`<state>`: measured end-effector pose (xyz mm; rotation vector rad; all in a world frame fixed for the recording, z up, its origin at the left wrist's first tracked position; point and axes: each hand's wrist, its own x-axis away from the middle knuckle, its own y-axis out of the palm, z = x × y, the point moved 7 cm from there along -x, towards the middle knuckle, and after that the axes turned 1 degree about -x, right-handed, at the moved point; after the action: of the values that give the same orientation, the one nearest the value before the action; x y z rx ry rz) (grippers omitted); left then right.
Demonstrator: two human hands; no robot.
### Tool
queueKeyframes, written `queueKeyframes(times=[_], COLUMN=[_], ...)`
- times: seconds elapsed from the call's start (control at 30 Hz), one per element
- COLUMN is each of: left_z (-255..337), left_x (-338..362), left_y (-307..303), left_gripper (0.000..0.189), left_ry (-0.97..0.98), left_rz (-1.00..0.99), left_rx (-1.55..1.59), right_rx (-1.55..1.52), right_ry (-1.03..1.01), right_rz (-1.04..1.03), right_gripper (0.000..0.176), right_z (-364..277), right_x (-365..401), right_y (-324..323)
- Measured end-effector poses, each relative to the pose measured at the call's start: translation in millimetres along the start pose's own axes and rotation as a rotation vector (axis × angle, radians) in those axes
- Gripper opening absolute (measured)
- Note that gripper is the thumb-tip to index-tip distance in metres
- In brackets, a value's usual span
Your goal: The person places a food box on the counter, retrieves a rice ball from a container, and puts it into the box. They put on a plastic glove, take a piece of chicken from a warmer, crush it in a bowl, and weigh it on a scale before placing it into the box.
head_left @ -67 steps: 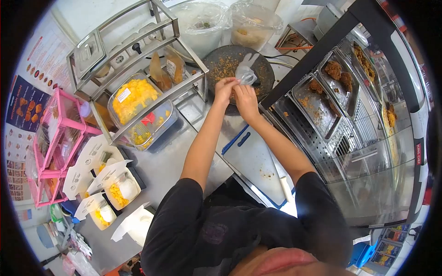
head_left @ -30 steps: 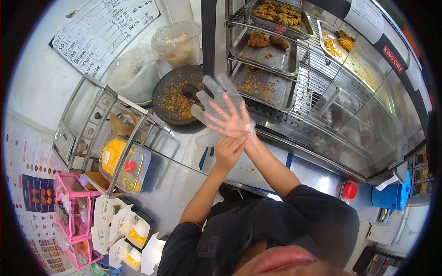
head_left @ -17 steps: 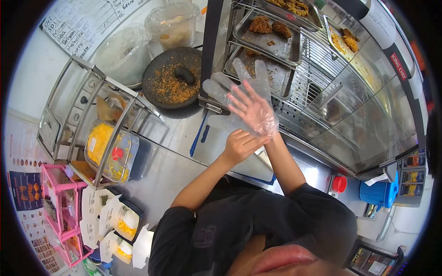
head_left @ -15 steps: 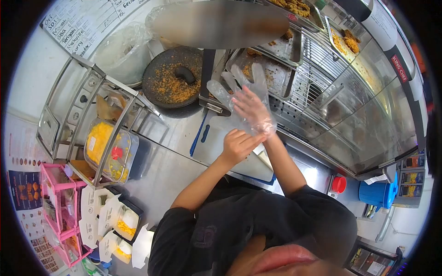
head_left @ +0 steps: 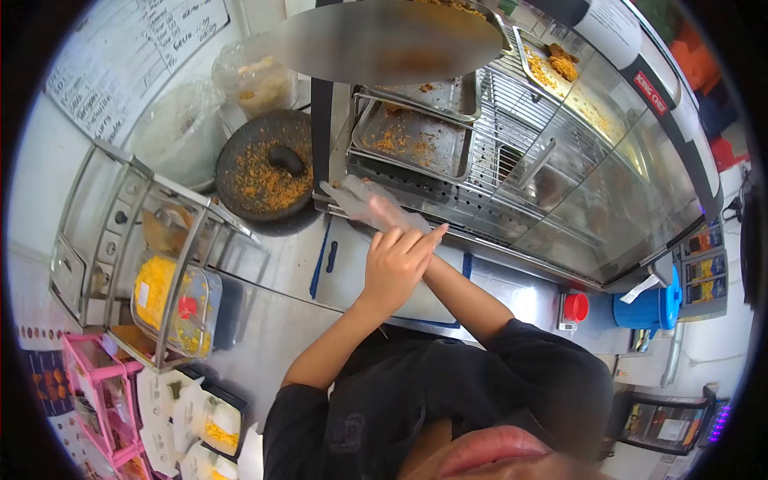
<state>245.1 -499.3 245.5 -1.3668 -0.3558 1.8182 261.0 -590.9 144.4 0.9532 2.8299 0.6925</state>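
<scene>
A clear, loose plastic glove point(head_left: 352, 197) covers my right hand point(head_left: 386, 214), its finger ends sticking out past my fingertips. Inside it my fingers are stretched out, slightly blurred, and hold nothing. My left hand point(head_left: 394, 260) is bare and closed over the glove's cuff at my right wrist, with one finger pointing right. Both hands are over the near edge of the heated display case, above a white cutting board point(head_left: 352, 268). Left of the board lie a blue utensil point(head_left: 320, 268) and a small dark one point(head_left: 331, 256).
A dark round pan point(head_left: 260, 188) with orange crumbs stands at upper left. Metal trays point(head_left: 416, 164) sit in the glass case. A metal rack point(head_left: 184, 276), a tub of yellow food point(head_left: 164, 292) and open food boxes are at left. A blue bucket point(head_left: 652, 308) stands at right.
The view has shifted. My gloved right hand has tilted left and come down, no longer spread upright. My left hand has slid further over its wrist.
</scene>
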Motion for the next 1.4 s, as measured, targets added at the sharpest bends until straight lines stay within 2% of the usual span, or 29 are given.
queueKeyframes(times=[0.03,0.07,0.1,0.13,0.17,0.23,0.27,0.33,0.4,0.47,0.57,0.6,0.7,0.8,0.9,0.93,1.03,1.07,1.17,1.27,1.37,1.4], left_z=[4,6,5,2,-6,-23,-33,-42,-44,-49,-54,-54,-55,-62,-62,-61,-54,-53,-53,-53,-56,-55], left_x=[2,6,9,16,25,49,52,68,81,90,105,110,118,118,114,112,109,109,109,108,107,108], left_y=[3,0,-1,-1,2,9,8,15,14,12,15,16,14,7,1,-1,-1,0,0,-3,-6,-5], left_gripper=[0.041,0.043,0.045,0.048,0.046,0.042,0.030,0.025,0.017,0.016,0.016,0.016,0.016,0.016,0.016,0.016,0.015,0.014,0.012,0.011,0.011,0.011], left_ry=[-0.009,-0.005,-0.014,-0.039,-0.093,-0.220,-0.311,-0.291,-0.253,-0.304,-0.380,-0.398,-0.412,-0.425,-0.406,-0.393,-0.353,-0.346,-0.342,-0.359,-0.377,-0.383], left_rz=[-0.040,0.017,0.081,0.145,0.184,0.268,0.217,0.215,0.255,0.272,0.278,0.278,0.273,0.254,0.258,0.264,0.216,0.217,0.206,0.187,0.201,0.200], left_rx=[-0.030,-0.019,-0.010,-0.003,0.035,0.098,0.194,0.215,0.163,0.159,0.178,0.180,0.163,0.152,0.149,0.146,0.180,0.194,0.230,0.252,0.249,0.239], right_rx=[-0.066,-0.131,-0.567,-0.531,-0.691,-1.319,-1.291,-1.237,-1.131,-0.984,-0.374,-0.237,-0.299,-0.894,-0.965,-1.035,-1.118,-1.000,-0.985,-0.997,-0.769,-0.902], right_ry=[0.045,0.090,0.268,0.284,0.279,0.422,0.439,0.450,0.537,0.591,0.719,0.707,0.673,0.645,0.760,0.805,0.823,0.825,0.697,0.654,0.605,0.708], right_rz=[0.021,0.046,0.146,0.164,0.107,-0.181,-0.123,-0.031,-0.032,0.008,0.068,0.195,0.476,0.157,0.095,0.110,0.080,0.214,0.065,0.182,0.132,0.199], right_gripper=[0.075,0.077,0.087,0.108,0.108,0.098,0.100,0.103,0.101,0.101,0.111,0.113,0.113,0.096,0.092,0.084,0.079,0.071,0.076,0.082,0.088,0.077], right_z=[2,6,22,19,23,24,29,37,48,58,82,88,100,95,85,91,102,103,98,87,75,88], right_x=[-1,1,8,12,9,9,10,12,16,22,30,34,37,31,33,31,36,37,33,35,37,41], right_y=[-3,-8,-16,-14,-18,-1,-2,4,13,21,8,-4,-7,26,57,46,19,14,9,28,44,30])
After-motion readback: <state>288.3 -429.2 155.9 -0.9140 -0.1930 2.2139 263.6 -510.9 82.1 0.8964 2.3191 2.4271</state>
